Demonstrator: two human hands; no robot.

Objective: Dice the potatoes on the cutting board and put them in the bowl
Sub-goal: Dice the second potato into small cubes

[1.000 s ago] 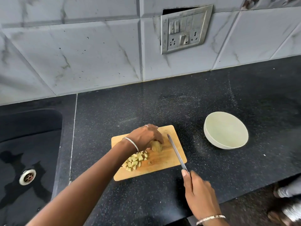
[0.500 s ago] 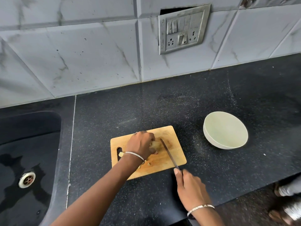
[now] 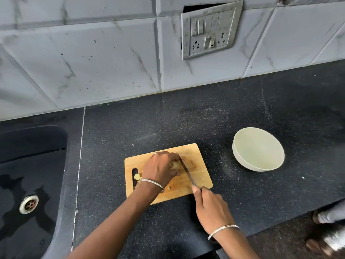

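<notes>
Where hands (image 3: 161, 168) grip, potato (image 3: 176, 165) mostly hidden.

no readable text, labels or numbers anywhere

Soft even daylight, wide-angle edge distortion.

black sink (image 3: 33, 146), steel drain (image 3: 29, 204), wall socket (image 3: 211, 30)
</notes>
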